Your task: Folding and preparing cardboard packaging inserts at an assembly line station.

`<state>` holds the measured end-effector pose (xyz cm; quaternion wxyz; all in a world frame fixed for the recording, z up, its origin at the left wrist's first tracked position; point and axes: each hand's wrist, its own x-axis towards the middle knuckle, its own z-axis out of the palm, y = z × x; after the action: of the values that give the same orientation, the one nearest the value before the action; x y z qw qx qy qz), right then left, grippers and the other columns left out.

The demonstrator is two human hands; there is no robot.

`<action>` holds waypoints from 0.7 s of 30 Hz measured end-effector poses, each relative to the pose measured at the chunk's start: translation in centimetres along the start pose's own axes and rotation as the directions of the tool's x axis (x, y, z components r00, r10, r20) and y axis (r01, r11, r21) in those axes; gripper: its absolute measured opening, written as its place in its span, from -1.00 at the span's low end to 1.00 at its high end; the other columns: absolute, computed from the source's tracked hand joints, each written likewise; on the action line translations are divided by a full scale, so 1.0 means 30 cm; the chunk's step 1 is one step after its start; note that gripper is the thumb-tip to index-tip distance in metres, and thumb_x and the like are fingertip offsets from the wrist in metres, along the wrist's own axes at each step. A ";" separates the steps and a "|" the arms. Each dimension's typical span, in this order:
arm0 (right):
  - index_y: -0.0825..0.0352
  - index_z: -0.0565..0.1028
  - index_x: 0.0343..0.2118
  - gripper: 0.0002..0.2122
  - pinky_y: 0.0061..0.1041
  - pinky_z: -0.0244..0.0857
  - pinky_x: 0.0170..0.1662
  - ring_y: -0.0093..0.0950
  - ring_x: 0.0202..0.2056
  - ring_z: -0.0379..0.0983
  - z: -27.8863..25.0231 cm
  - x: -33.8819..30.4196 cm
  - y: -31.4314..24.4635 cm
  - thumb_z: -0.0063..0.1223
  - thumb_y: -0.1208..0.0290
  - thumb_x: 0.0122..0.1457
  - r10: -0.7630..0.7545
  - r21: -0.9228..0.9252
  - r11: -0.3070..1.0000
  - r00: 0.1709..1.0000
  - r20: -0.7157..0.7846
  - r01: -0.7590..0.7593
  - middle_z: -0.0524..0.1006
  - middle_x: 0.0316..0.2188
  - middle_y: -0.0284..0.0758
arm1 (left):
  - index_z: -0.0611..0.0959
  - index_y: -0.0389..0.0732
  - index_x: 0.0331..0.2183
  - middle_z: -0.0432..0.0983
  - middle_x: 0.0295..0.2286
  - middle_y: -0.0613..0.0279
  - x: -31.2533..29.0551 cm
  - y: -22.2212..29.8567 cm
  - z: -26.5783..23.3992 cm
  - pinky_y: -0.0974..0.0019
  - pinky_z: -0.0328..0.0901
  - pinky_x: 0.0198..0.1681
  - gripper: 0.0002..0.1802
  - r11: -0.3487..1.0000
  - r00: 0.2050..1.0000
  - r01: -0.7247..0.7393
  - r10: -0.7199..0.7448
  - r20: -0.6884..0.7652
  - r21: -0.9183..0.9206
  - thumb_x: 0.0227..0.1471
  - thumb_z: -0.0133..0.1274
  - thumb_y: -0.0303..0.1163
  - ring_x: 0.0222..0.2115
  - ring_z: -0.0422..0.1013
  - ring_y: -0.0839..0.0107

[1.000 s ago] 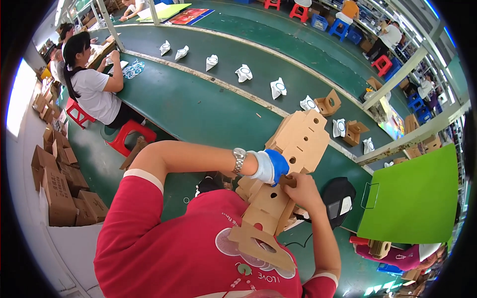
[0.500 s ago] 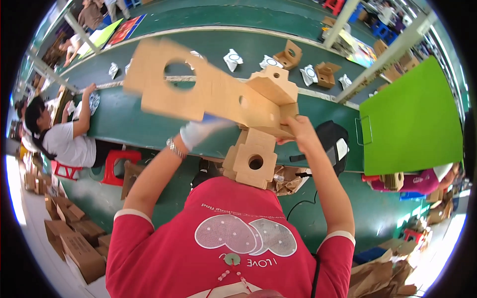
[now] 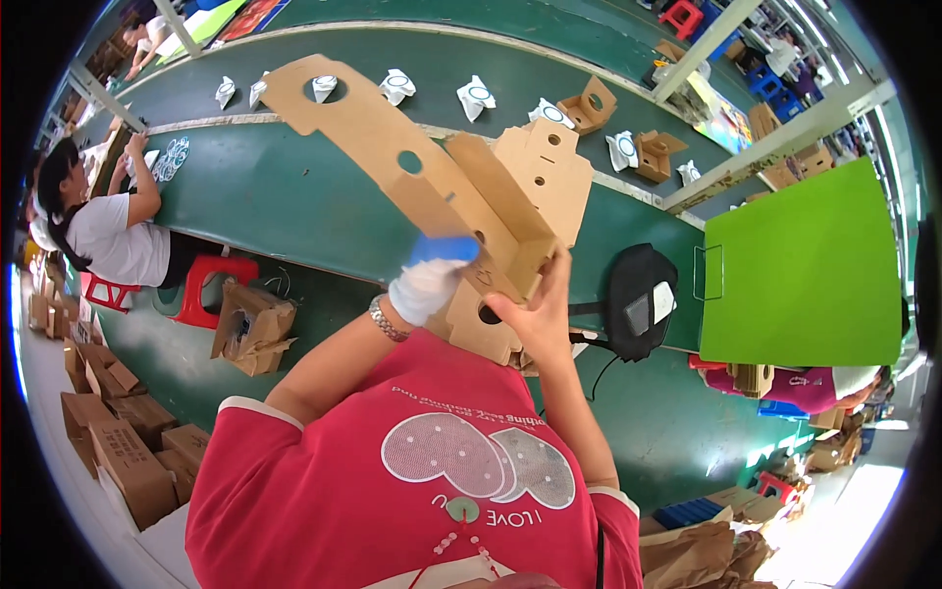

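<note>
In front of my chest I hold a half-folded brown cardboard box (image 3: 510, 231), tilted, with raised walls and a long flap with round holes stretching to the far left. My left hand (image 3: 437, 275), in a white glove with blue fingertips, is closed on its near left side; the fingers are partly blurred. My bare right hand (image 3: 538, 309) grips its near right corner, thumb on the near side. Beyond the box lies a flat cardboard blank (image 3: 569, 162) with holes on the green bench. More cut cardboard (image 3: 476, 329) shows below the box, by my body.
On the far belt (image 3: 432, 108) stand several white-wrapped items (image 3: 476, 98) and two small open boxes (image 3: 655, 155). A black bag (image 3: 638, 299) lies right, beside a large green board (image 3: 805, 265). At the left a co-worker (image 3: 108, 221) sits by a red stool (image 3: 211, 285).
The box has come nearer my body and turned, its long flap now angling up to the far left. My left hand has moved right, onto the box's near side. The flat blank beyond is now uncovered.
</note>
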<state>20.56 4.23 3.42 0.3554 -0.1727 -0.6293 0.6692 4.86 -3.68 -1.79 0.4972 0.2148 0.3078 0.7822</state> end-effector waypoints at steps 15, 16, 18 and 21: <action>0.41 0.11 0.29 -0.47 -0.36 0.14 0.22 -0.41 0.19 0.25 -0.047 -0.090 0.039 -0.12 0.35 0.32 0.341 0.422 0.849 0.940 0.026 -0.320 0.28 0.21 -0.24 | 0.37 -0.14 0.15 0.44 0.02 0.25 -0.069 -0.045 0.005 0.21 0.34 0.08 -0.38 0.872 0.897 0.443 -0.432 0.098 -0.209 0.18 0.06 -0.03 0.01 0.40 0.43; 0.40 0.14 0.28 -0.49 -0.38 0.18 0.19 -0.39 0.16 0.29 -0.037 -0.093 0.056 -0.11 0.36 0.31 0.387 0.431 0.841 0.920 -0.061 -0.326 0.32 0.18 -0.22 | 0.36 -0.16 0.17 0.42 0.04 0.24 -0.052 -0.051 -0.006 0.26 0.34 0.06 -0.38 0.897 0.902 0.427 -0.432 -0.018 -0.115 0.20 0.04 -0.04 0.00 0.40 0.45; 0.39 0.15 0.29 -0.49 -0.41 0.24 0.15 -0.38 0.13 0.33 -0.018 -0.101 0.076 -0.12 0.43 0.29 0.410 0.411 0.859 0.891 -0.194 -0.306 0.35 0.16 -0.23 | 0.33 -0.17 0.19 0.39 0.08 0.22 -0.056 -0.029 -0.045 0.29 0.33 0.06 -0.38 0.905 0.929 0.371 -0.362 -0.082 0.210 0.21 0.03 -0.08 0.02 0.38 0.45; 0.38 0.09 0.32 -0.48 -0.43 0.10 0.24 -0.40 0.22 0.20 -0.028 -0.127 0.124 -0.15 0.50 0.30 0.411 0.378 0.873 0.882 -0.231 -0.309 0.26 0.23 -0.25 | 0.24 -0.20 0.26 0.27 0.18 0.16 -0.087 0.012 0.024 0.33 0.22 0.13 -0.36 0.840 0.981 0.193 -0.153 -0.121 0.507 0.23 0.01 -0.27 0.14 0.25 0.41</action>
<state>22.79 2.35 -1.13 0.3392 -0.3271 -0.4022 0.7850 6.17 -5.98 -1.11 0.4780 0.2820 0.5429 0.6303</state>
